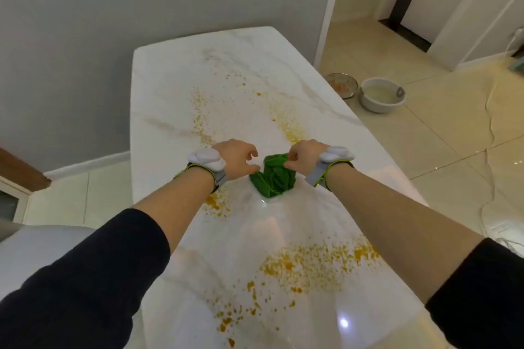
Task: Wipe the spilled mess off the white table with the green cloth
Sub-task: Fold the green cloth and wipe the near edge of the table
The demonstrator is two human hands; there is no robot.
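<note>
A crumpled green cloth [272, 178] lies bunched on the white marble table [232, 71], near its middle. My right hand [304, 159] pinches the cloth's upper right edge. My left hand [236, 160] touches the cloth's left corner with thumb and fingers closing on it. Orange-yellow spilled mess is scattered across the table: a large patch near me [309, 263], a small patch under my left wrist [217, 205], and two streaks beyond the hands [200, 119] [287, 122].
A grey wall runs behind the table's far and left sides. On the tiled floor to the right stand a metal bowl [341, 85] and a white basin [381, 98]. A white cable [490, 110] trails over the floor.
</note>
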